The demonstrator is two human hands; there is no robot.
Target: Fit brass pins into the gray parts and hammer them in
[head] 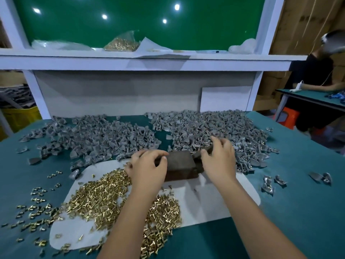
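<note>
A dark brown block [182, 165] lies at the far edge of a white sheet [214, 200]. My left hand [149, 167] grips the block's left end, with the thumb on top and the fingers curled over its far edge. My right hand [218, 159] sits at the block's right end, its fingers spread and bent over the gray parts [205, 128] heaped behind it. What lies under that palm is hidden. A pile of brass pins [104, 197] covers the sheet's left half, under my left forearm. No hammer shows.
A second heap of gray parts [97, 135] lies at the back left, and a few loose ones [270, 184] at the right. Stray pins [35, 208] dot the green table [302, 212]. A white shelf [149, 62] holds a bag of pins [121, 43]. Another person [317, 79] sits at the far right.
</note>
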